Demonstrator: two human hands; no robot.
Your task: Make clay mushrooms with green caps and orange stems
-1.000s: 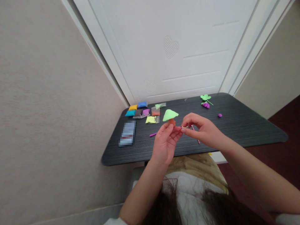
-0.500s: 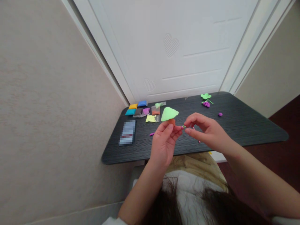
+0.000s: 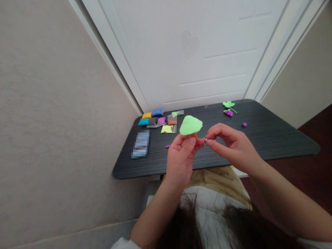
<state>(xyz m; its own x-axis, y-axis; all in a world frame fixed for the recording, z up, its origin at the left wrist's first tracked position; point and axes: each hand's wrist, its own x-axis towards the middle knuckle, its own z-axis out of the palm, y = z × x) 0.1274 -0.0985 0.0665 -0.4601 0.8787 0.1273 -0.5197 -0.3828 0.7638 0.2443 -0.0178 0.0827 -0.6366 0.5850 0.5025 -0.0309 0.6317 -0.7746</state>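
Observation:
My left hand (image 3: 181, 157) is closed around the orange stem of a clay mushroom (image 3: 191, 125), whose bright green cap tilts toward me. At that hand's outstretched fingertips sits a small purple and yellow clay piece (image 3: 205, 140). The thumb and forefinger of my right hand (image 3: 233, 145) pinch this piece from the other side, its details too small to make out. A purple stick (image 3: 168, 146) lies on the table, partly covered by my left hand. Behind my right fingers, a pink tool is almost wholly hidden.
On the dark table (image 3: 275, 138), several clay packets (image 3: 157, 112) lie at the back left, above a blurred phone-like slab (image 3: 141, 144). At the back right are a green clay clover (image 3: 228, 104), a purple clay grape bunch (image 3: 228, 112) and a purple ball (image 3: 244, 124).
The mushroom's cap has tipped to show more of its top. My right fingers drew slightly away from the small purple and yellow piece, then closed on it again.

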